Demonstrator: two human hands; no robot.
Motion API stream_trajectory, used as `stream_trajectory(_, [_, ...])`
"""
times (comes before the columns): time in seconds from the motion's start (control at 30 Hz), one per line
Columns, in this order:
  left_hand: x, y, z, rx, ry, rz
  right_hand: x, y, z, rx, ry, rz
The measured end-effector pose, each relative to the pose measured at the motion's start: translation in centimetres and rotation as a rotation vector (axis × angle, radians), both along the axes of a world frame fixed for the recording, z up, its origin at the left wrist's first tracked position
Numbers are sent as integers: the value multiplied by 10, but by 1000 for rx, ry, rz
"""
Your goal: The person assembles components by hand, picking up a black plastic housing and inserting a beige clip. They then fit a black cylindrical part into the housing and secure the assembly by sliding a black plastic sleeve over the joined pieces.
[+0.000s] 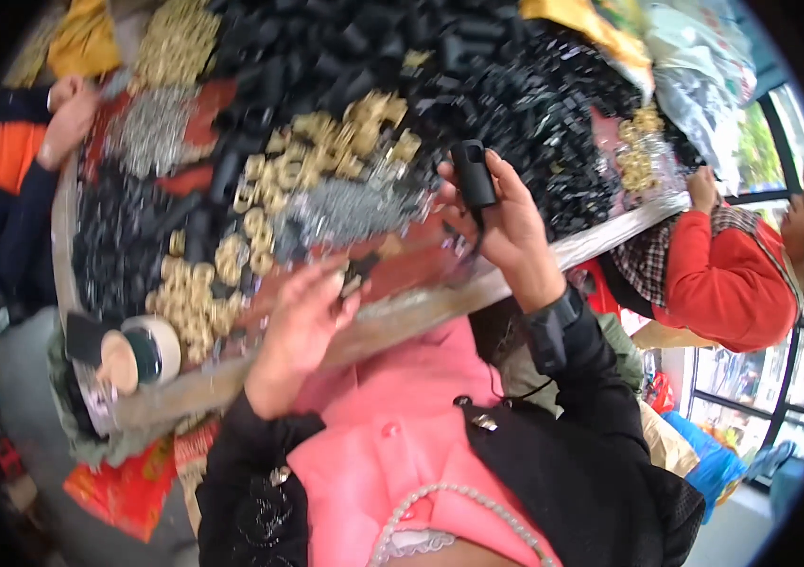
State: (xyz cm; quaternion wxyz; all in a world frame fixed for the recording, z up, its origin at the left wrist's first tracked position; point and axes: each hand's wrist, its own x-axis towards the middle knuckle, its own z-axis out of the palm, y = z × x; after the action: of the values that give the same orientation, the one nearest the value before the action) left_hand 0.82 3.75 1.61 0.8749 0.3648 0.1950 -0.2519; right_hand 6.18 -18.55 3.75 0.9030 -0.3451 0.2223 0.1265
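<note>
A black plastic tube-shaped part (474,174) with an opening near its top is held upright in my right hand (518,222), between thumb and fingers. My left hand (298,326) is over the table's near edge, its fingers bent and smeared by motion. At its fingertips is a small dark and gold-coloured piece (354,274), too blurred to name. Beyond both hands lie a heap of small silvery metal pieces (350,213) and a pile of gold-coloured ring-like parts (312,151).
Black tube parts (345,47) and small black pieces (553,123) cover much of the red-topped table (326,288). A round container (149,348) stands at the near left corner. One person (737,274) sits at right; another's hands (69,118) are at left.
</note>
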Motion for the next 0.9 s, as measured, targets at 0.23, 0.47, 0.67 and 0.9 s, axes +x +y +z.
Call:
stream_trajectory(0.23, [1,9,-2,6,-205,-218,-36,18,-2,-426,-165,699])
stream_trajectory(0.47, [1,10,4,376,-393,-483,-38,30,-16,-689,-396,739])
stream_trajectory(0.67, [-2,6,-11,295,-302,-407,-42,36,-28,-789,-592,638])
stream_trajectory(0.9, [-3,5,-14,304,-303,-435,-46,37,-23,-765,-383,678])
